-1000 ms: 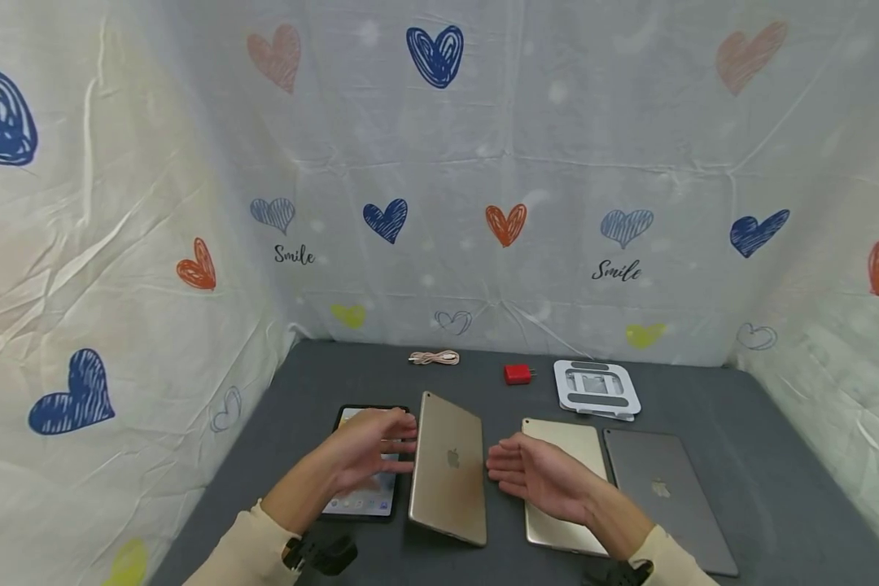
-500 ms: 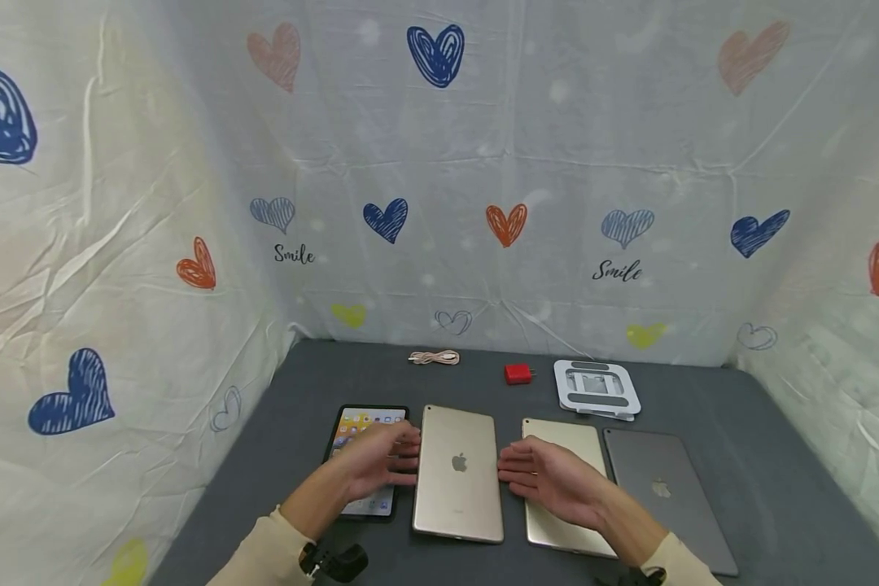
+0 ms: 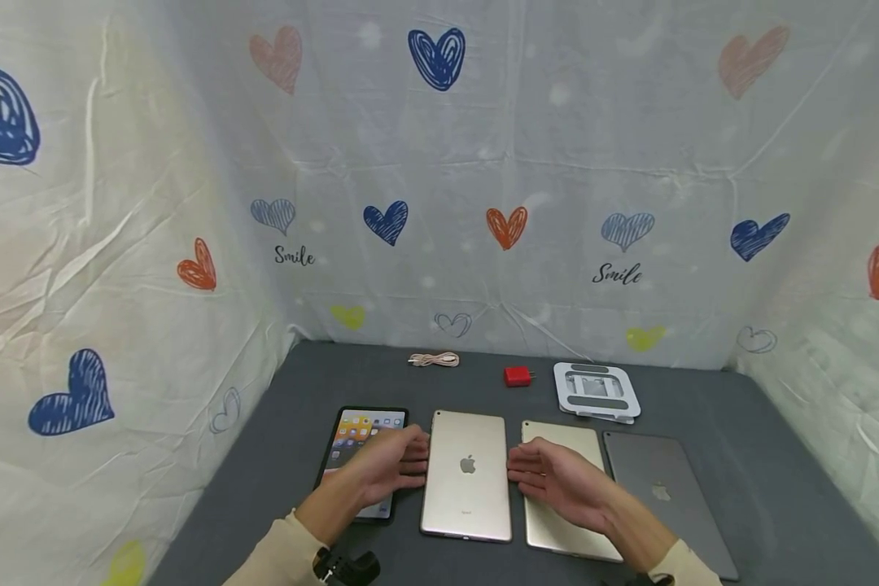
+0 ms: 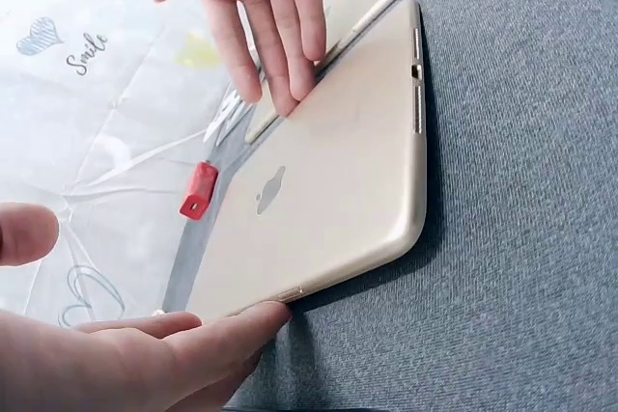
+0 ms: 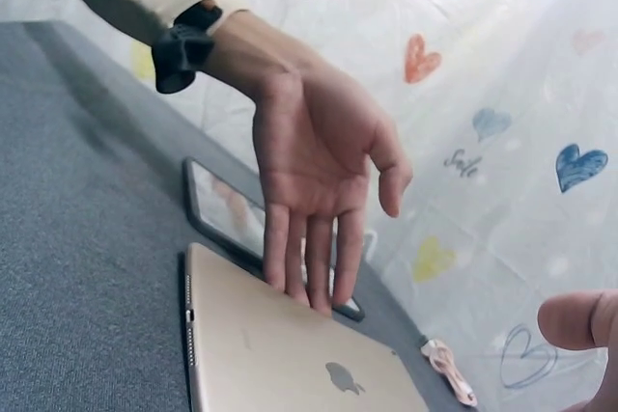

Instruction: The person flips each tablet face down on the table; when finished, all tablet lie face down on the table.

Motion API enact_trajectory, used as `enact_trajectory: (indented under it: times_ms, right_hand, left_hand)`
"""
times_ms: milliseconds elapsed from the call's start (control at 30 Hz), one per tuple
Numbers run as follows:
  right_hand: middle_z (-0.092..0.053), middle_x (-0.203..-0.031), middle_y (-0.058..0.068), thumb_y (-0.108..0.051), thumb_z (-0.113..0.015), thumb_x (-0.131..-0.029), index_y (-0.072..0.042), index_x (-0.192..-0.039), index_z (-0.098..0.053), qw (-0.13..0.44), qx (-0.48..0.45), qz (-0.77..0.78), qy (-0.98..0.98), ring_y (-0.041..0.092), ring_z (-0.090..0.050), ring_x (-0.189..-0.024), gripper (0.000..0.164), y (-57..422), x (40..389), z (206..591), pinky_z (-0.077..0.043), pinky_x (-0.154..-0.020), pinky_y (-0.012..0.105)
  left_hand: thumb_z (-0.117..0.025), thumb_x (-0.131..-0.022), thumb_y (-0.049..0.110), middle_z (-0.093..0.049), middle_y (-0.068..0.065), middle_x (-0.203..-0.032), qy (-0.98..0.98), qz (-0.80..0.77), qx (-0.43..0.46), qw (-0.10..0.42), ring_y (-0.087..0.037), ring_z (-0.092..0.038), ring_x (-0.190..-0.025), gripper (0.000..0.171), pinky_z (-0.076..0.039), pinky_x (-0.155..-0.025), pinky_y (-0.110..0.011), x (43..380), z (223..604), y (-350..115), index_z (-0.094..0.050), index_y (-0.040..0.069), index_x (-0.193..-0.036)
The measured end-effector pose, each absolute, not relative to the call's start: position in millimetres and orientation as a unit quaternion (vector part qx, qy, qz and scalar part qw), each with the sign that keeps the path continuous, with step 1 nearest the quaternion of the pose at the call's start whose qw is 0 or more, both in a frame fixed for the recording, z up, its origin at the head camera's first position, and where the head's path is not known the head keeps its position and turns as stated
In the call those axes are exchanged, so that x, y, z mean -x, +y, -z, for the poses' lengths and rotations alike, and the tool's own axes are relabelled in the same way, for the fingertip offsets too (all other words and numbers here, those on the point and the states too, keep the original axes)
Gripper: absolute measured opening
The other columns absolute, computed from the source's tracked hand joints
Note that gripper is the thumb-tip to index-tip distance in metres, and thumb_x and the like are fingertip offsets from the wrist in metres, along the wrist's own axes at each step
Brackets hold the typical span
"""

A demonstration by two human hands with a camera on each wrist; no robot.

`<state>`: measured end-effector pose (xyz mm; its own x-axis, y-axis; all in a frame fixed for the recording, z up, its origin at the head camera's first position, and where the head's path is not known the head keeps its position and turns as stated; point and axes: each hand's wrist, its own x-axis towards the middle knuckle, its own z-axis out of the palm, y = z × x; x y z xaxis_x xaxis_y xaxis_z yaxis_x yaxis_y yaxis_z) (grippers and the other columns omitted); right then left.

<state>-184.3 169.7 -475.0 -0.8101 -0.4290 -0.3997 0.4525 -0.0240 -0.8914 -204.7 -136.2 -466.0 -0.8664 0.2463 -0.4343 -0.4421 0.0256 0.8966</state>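
A gold tablet point(image 3: 465, 505) lies back up on the dark grey cloth between the two hands, its apple logo showing. Extended fingers of the left hand point(image 3: 388, 468) touch its left long edge, and the left wrist view has those fingertips point(image 4: 266, 320) right at the side buttons. At the opposite edge is the right hand point(image 3: 560, 480), palm turned inward and fingers straight. Partly under the left arm sits a tablet with a lit home screen point(image 3: 369, 422). The right hand hangs over a second gold tablet point(image 3: 557, 529), covering part of its back.
A dark grey tablet point(image 3: 677, 509) lies to the far right. Along the back of the table are a coiled pink cable point(image 3: 435, 359), a red charger plug point(image 3: 517, 375) and a folded white stand point(image 3: 596, 392). A white curtain point(image 3: 439, 146) printed with hearts encloses the table.
The gold tablet has gone from standing tilted to lying flat and straight, and has shifted right. Both hands have moved right along with it, fingers at its sides.
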Motion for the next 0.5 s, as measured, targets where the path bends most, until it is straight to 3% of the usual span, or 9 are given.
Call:
enact_trajectory:
  times_ms: [333, 500]
  right_hand:
    - [-0.027, -0.172, 0.041, -0.035, -0.042, -0.115, 0.021, -0.162, -0.023, 0.303, 0.012, 0.715, 0.630, 0.054, -0.026, -0.163, 0.076, 175, 183, 467, -0.021, -0.138, 0.059]
    - [-0.026, -0.174, 0.037, -0.037, -0.043, -0.114, 0.018, -0.165, -0.022, 0.308, 0.028, 0.726, 0.615, 0.050, -0.024, -0.165, 0.077, 176, 181, 462, -0.022, -0.139, 0.055]
  left_hand:
    - [-0.045, -0.111, 0.021, -0.042, -0.044, -0.160, 0.658, -0.708, 0.045, 0.253, -0.057, -0.044, -0.152, 0.057, -0.044, -0.126, -0.064, 203, 465, -146, -0.043, -0.019, -0.152]
    - [-0.047, -0.115, 0.020, -0.042, -0.043, -0.162, 0.638, -0.724, 0.023, 0.261, -0.054, -0.040, -0.157, 0.055, -0.044, -0.127, -0.059, 201, 467, -172, -0.041, -0.020, -0.152]
